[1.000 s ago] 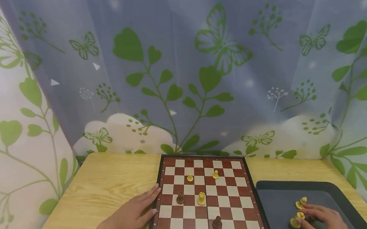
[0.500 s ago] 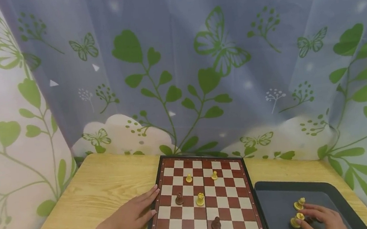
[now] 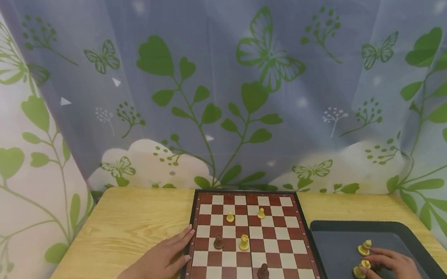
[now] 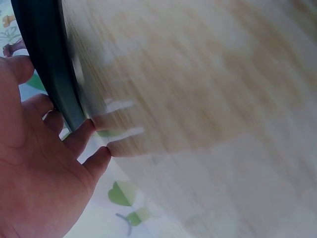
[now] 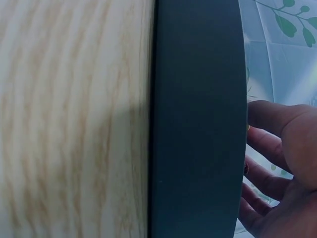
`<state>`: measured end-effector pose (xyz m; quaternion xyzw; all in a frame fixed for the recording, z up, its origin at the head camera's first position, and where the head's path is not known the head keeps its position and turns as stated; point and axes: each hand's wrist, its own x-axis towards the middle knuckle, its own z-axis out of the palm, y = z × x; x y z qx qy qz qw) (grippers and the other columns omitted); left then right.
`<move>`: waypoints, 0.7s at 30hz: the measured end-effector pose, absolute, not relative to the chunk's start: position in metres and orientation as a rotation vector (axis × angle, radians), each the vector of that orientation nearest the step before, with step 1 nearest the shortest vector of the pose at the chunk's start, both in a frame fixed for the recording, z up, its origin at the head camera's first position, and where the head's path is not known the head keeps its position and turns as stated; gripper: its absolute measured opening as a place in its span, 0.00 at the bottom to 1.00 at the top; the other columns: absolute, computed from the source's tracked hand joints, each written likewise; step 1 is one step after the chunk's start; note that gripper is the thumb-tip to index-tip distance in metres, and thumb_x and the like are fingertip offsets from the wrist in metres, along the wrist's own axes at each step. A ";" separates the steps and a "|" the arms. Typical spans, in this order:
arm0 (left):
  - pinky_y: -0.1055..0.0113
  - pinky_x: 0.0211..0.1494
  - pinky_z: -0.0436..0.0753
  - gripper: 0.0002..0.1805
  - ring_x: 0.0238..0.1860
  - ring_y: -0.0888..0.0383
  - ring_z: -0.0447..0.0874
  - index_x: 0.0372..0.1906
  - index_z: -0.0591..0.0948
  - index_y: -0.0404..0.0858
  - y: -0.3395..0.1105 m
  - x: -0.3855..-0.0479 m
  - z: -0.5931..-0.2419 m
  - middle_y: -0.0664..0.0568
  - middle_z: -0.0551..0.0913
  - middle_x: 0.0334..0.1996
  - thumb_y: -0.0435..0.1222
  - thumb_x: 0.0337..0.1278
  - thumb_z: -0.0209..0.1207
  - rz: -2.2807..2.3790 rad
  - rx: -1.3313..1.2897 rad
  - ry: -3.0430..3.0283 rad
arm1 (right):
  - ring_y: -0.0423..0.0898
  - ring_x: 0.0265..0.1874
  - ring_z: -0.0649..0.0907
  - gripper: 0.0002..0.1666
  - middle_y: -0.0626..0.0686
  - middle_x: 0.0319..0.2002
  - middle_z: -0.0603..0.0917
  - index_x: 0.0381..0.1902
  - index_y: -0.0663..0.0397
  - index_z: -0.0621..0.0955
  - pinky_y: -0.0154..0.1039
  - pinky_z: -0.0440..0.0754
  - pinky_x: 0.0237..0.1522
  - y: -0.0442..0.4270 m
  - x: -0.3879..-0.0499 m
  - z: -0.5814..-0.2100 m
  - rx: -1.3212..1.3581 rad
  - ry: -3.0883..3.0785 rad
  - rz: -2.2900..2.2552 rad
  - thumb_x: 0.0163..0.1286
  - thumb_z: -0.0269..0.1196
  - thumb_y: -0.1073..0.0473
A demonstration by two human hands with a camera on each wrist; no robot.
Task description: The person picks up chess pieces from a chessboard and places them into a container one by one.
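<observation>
A red-and-white chessboard (image 3: 229, 274) carries yellow pawns (image 3: 230, 217) (image 3: 261, 213), a larger yellow piece (image 3: 244, 242) and dark pieces (image 3: 218, 242) (image 3: 263, 272). Flat against its left edge lies my left hand (image 3: 159, 263), fingers extended; the left wrist view shows this hand (image 4: 44, 153) at the dark board edge (image 4: 52, 54). Over the tray, my right hand (image 3: 393, 267) pinches a yellow chess piece (image 3: 359, 272) between thumb and finger. Another yellow piece (image 3: 364, 248) stands just behind it. In the right wrist view, a dark wall partly hides my right hand (image 5: 282, 173).
The dark tray (image 3: 338, 241) sits right of the board, close to its edge. Wooden table surface (image 3: 133, 219) extends left of the board. A patterned curtain (image 3: 218, 89) hangs behind the table.
The head view has shifted slightly. Both hands keep nearly the same places, and the board pieces stay on their squares.
</observation>
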<state>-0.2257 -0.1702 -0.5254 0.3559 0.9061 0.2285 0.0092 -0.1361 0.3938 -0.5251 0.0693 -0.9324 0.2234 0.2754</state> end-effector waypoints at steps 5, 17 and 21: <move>0.39 0.71 0.70 0.33 0.75 0.41 0.65 0.79 0.61 0.35 -0.170 -0.226 -0.526 0.43 0.58 0.80 0.50 0.80 0.45 0.711 1.110 2.828 | 0.24 0.29 0.78 0.13 0.59 0.38 0.89 0.28 0.49 0.90 0.33 0.82 0.26 0.394 -0.135 -0.523 0.153 -2.557 0.609 0.43 0.82 0.64; 0.39 0.72 0.69 0.33 0.75 0.40 0.64 0.79 0.60 0.34 -0.168 -0.226 -0.527 0.42 0.57 0.80 0.49 0.81 0.45 0.727 1.115 2.817 | 0.29 0.34 0.79 0.13 0.61 0.42 0.88 0.36 0.52 0.91 0.56 0.71 0.47 0.392 -0.130 -0.521 0.036 -2.622 0.586 0.52 0.80 0.59; 0.39 0.72 0.68 0.33 0.75 0.40 0.63 0.79 0.60 0.34 -0.170 -0.225 -0.526 0.42 0.57 0.80 0.49 0.81 0.45 0.719 1.098 2.819 | 0.30 0.35 0.80 0.15 0.62 0.43 0.89 0.38 0.53 0.91 0.54 0.70 0.45 0.385 -0.129 -0.517 0.036 -2.594 0.597 0.50 0.80 0.61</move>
